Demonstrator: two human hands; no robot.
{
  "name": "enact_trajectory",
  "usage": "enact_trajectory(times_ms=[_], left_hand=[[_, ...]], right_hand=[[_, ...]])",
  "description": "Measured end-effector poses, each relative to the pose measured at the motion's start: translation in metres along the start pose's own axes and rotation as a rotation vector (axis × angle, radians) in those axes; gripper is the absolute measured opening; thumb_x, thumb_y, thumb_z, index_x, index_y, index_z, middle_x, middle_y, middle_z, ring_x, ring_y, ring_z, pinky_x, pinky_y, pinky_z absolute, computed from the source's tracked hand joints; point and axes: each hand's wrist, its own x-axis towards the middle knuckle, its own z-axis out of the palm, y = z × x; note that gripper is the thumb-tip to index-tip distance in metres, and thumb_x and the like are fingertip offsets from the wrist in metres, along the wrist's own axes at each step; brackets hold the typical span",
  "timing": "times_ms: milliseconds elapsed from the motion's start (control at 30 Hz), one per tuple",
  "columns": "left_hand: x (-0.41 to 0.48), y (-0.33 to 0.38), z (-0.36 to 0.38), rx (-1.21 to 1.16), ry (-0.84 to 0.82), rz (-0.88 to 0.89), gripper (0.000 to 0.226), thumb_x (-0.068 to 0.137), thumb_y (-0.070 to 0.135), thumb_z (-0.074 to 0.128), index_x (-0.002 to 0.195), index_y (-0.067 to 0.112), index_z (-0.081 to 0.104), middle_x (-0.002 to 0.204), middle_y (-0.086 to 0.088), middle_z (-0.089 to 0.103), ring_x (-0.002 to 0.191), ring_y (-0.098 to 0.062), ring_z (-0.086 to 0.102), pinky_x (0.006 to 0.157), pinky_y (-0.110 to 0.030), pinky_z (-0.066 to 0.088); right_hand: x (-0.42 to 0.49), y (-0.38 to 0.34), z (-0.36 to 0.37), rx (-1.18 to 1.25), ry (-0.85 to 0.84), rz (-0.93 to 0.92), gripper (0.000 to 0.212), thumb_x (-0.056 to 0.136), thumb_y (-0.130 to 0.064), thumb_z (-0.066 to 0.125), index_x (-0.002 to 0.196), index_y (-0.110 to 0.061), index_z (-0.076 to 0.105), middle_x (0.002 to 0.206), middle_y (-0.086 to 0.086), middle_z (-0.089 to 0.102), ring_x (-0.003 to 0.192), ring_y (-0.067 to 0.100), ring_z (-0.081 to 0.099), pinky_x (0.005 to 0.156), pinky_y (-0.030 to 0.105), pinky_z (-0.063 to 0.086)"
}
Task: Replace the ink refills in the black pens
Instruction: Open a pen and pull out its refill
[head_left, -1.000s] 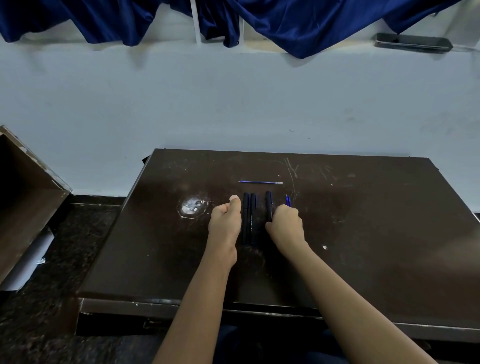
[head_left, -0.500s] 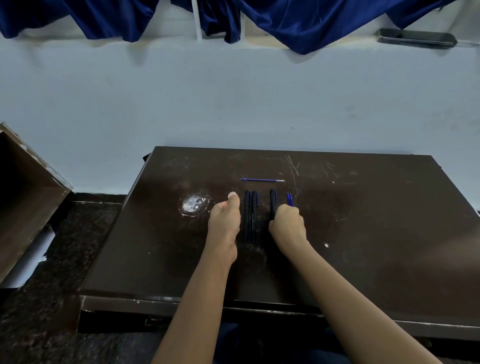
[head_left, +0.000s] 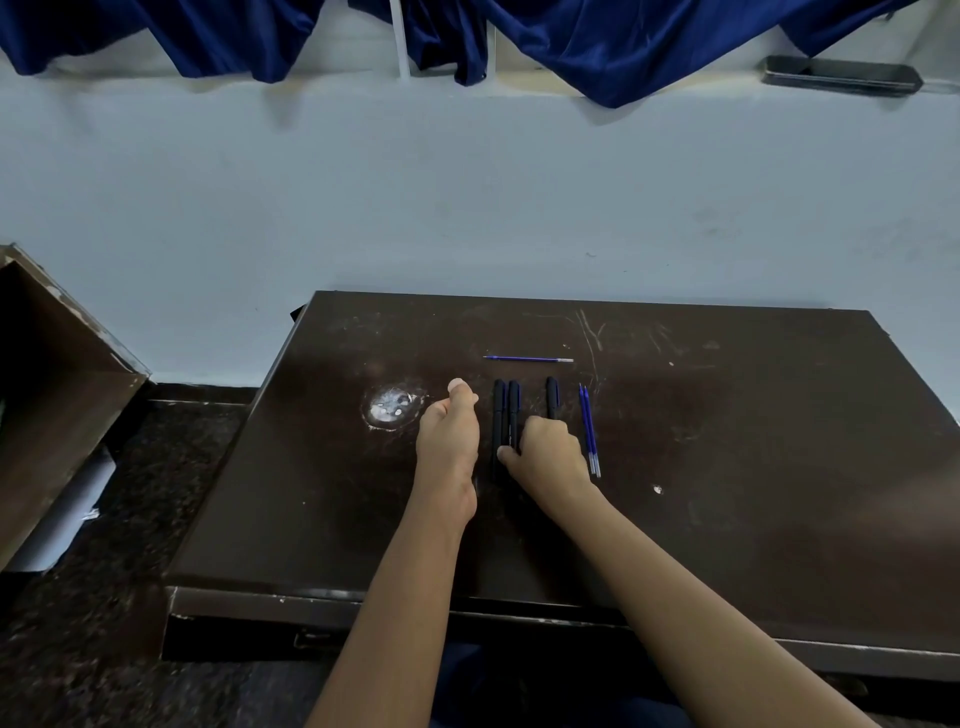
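Three black pens (head_left: 506, 415) lie on the worktop (head_left: 727, 467) near its middle, parallel, with their long axes running near to far. Two touch side by side. The third pen (head_left: 551, 397) lies just to their right with a gap between. This layout probably keeps each barrel separately reachable.

Two blue refills (head_left: 588, 431) lie together just right of the third pen, parallel to it and likely staged for insertion. One single refill (head_left: 527, 359) lies crosswise beyond the pens' far ends, well apart from the pair — possibly a spent one set aside.

The right grip (head_left: 545, 452) covers the near part of the third pen. Its fingers are curled downward and its thumb touches the near end of the pen pair. Whether it is clamped on a barrel cannot be told.

The left grip (head_left: 449, 441) rests on its edge just left of the pens, curled together into a loose fist with the thumb on top — nothing shows inside it.

No pen is opened yet.

A white scuff (head_left: 392, 408) marks the worktop to the left.
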Motion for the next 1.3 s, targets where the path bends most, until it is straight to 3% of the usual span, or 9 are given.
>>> enact_trajectory(times_ms=[333, 467, 533, 700, 767, 867, 1000, 1200, 1300], left_hand=[[0.004, -0.002, -0.001, -0.004, -0.023, -0.008, 0.038, 0.096, 0.043, 0.036, 0.109, 0.018, 0.061, 0.113, 0.0, 0.059, 0.108, -0.016, 0.054, 0.102, -0.041, 0.042], [0.01, -0.005, 0.0, -0.051, -0.041, -0.024, 0.032, 0.098, 0.041, 0.036, 0.08, 0.02, 0.053, 0.081, 0.003, 0.054, 0.076, -0.008, 0.053, 0.078, -0.028, 0.046], [0.013, -0.005, 0.0, -0.073, -0.046, -0.03, 0.033, 0.098, 0.039, 0.038, 0.075, 0.019, 0.052, 0.075, 0.003, 0.054, 0.07, -0.009, 0.052, 0.068, -0.027, 0.046], [0.017, -0.007, -0.002, -0.118, -0.046, -0.015, 0.023, 0.097, 0.023, 0.044, 0.103, 0.011, 0.063, 0.082, 0.003, 0.069, 0.078, -0.012, 0.063, 0.075, -0.032, 0.052], [0.017, -0.008, -0.002, -0.109, -0.029, 0.049, 0.025, 0.097, 0.016, 0.043, 0.111, 0.011, 0.062, 0.085, 0.004, 0.067, 0.074, -0.007, 0.061, 0.064, -0.022, 0.05], [0.017, -0.009, -0.004, -0.031, -0.019, 0.118, 0.025, 0.096, 0.013, 0.04, 0.101, 0.011, 0.065, 0.076, 0.003, 0.063, 0.063, -0.006, 0.054, 0.053, -0.018, 0.043], [0.012, -0.016, -0.004, 0.33, -0.088, 0.233, 0.028, 0.093, 0.024, 0.042, 0.073, 0.021, 0.062, 0.071, 0.004, 0.062, 0.062, -0.011, 0.052, 0.058, -0.027, 0.039], [0.006, -0.014, -0.004, 0.59, -0.126, 0.396, 0.034, 0.094, 0.04, 0.04, 0.074, 0.027, 0.064, 0.071, 0.005, 0.063, 0.064, -0.004, 0.054, 0.055, -0.022, 0.036], [0.005, -0.013, -0.007, 0.584, -0.132, 0.415, 0.033, 0.092, 0.042, 0.041, 0.076, 0.025, 0.066, 0.078, 0.0, 0.068, 0.071, -0.013, 0.06, 0.063, -0.03, 0.045]], right_hand=[[-0.004, -0.004, -0.009, 0.015, -0.076, 0.016, 0.015, 0.085, -0.022, 0.065, 0.088, -0.01, 0.056, 0.081, 0.004, 0.058, 0.075, 0.02, 0.063, 0.065, 0.031, 0.055], [-0.023, -0.019, -0.035, 0.227, 0.038, -0.026, 0.019, 0.082, -0.023, 0.066, 0.073, -0.009, 0.059, 0.071, 0.007, 0.066, 0.062, 0.021, 0.067, 0.058, 0.03, 0.057], [-0.035, -0.029, -0.045, 0.304, -0.06, -0.036, 0.023, 0.082, -0.025, 0.066, 0.071, -0.006, 0.065, 0.064, 0.009, 0.07, 0.055, 0.021, 0.069, 0.057, 0.029, 0.059], [-0.05, -0.043, -0.051, 0.463, -0.404, -0.033, 0.018, 0.089, -0.007, 0.057, 0.071, -0.009, 0.058, 0.061, 0.008, 0.066, 0.052, 0.015, 0.066, 0.051, 0.021, 0.057], [-0.048, -0.04, -0.053, 0.52, -0.425, -0.04, 0.018, 0.091, -0.004, 0.055, 0.074, -0.008, 0.06, 0.066, 0.009, 0.066, 0.051, 0.012, 0.064, 0.046, 0.018, 0.054], [-0.037, -0.032, -0.056, 0.667, -0.268, 0.023, 0.015, 0.089, -0.017, 0.062, 0.077, -0.009, 0.066, 0.07, 0.007, 0.066, 0.057, 0.012, 0.061, 0.05, 0.02, 0.052], [-0.023, -0.025, -0.059, 0.93, -0.08, 0.053, 0.028, 0.088, -0.034, 0.065, 0.071, -0.012, 0.065, 0.06, -0.002, 0.061, 0.052, 0.005, 0.053, 0.05, 0.018, 0.046], [-0.018, -0.021, -0.059, 0.95, -0.038, 0.06, 0.033, 0.089, -0.025, 0.065, 0.062, -0.008, 0.061, 0.052, 0.002, 0.056, 0.038, 0.002, 0.046, 0.042, 0.012, 0.04], [-0.017, -0.023, -0.059, 0.952, -0.037, 0.074, 0.029, 0.09, -0.024, 0.063, 0.068, -0.005, 0.063, 0.052, 0.001, 0.055, 0.037, 0.001, 0.046, 0.042, 0.012, 0.039]])
